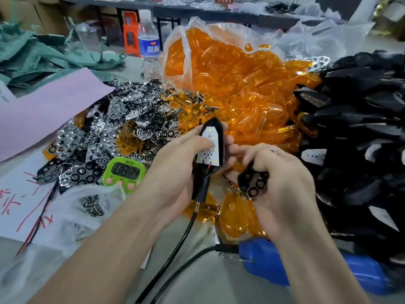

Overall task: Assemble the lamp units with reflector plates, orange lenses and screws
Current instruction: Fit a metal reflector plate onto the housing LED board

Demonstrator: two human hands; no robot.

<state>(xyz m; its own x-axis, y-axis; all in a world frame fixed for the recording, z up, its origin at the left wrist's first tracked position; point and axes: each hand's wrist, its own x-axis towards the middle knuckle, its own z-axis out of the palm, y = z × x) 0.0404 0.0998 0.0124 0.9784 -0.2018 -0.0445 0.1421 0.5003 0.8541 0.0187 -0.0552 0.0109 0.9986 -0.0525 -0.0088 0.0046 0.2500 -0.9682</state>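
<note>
My left hand (175, 163) grips a black lamp unit (211, 132) upright, its white LED board facing me and my thumb lying across the board. Just to its right my right hand (282, 174) curls round a shiny reflector plate (254, 182) with round holes. A heap of reflector plates (114, 132) lies to the left, orange lenses (236, 88) spill from a clear bag behind, and black lamp units (361, 139) pile up on the right. Screws (92, 205) sit in a clear plastic bag at lower left.
A green timer (123, 171) reading 08:04 stands left of my hands. A blue electric screwdriver (306, 260) lies near the front edge with its black cable. A water bottle (149, 42) stands behind, pink paper (48, 110) at left.
</note>
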